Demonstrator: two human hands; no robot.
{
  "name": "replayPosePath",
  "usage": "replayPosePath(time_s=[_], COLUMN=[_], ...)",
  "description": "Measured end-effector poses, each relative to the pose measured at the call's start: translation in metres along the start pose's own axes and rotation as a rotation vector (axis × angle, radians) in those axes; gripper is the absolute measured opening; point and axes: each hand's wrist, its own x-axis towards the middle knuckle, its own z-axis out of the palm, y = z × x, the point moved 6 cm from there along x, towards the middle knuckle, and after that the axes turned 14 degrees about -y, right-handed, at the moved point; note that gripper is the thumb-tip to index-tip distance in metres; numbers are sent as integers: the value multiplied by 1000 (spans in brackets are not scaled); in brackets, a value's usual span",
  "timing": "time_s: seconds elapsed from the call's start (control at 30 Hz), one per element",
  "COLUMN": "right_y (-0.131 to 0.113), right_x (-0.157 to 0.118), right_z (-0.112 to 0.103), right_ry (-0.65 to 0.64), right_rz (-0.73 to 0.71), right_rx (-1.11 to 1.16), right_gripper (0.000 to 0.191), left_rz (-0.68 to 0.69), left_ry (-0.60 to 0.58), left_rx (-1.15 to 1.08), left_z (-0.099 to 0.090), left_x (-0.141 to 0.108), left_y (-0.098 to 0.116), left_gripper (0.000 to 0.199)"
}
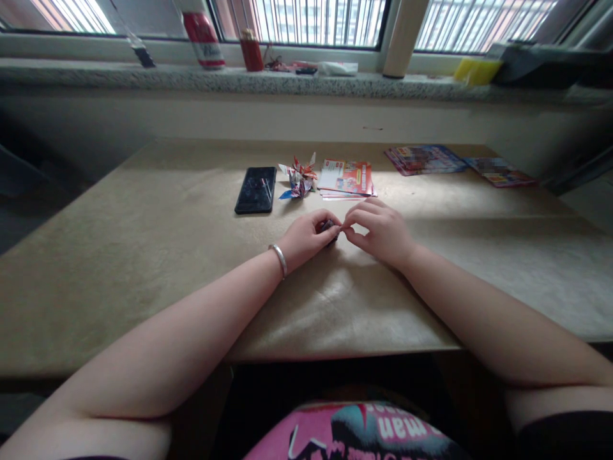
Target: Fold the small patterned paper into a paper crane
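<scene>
One small dark piece (328, 225), its long axis hidden, is gripped in my left hand (309, 233), between front and back edges of the smooth beige table (143, 268). My right hand (382, 231) is just at its right side; whether this one grips too, I cannot tell.

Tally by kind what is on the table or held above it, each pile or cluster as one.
Dark item in the left hand: 1
Phone: 1
Folded-paper cluster: 1 (its pieces overlap, too tangled to count)
Printed-paper piles: 3
Total: 6
</scene>
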Motion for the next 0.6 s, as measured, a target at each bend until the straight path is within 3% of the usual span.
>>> replayPosePath(time_s=[0.27, 0.43, 0.6], right_y=[6, -3, -3], right_x=[-1, 1, 1], right_z=[-3, -12, -12], right_ry=[74, 195, 188], right_rz=[52, 45, 72], right_rx=[151, 95, 130], right_gripper=[7, 9, 7], left_rz=[29, 114, 144], left_ry=[-7, 73, 122], left_rx=[9, -11, 55], left_z=[-1, -3, -4], left_x=[-1, -2, -5], left_y=[1, 10, 13], left_gripper=[29, 28, 28])
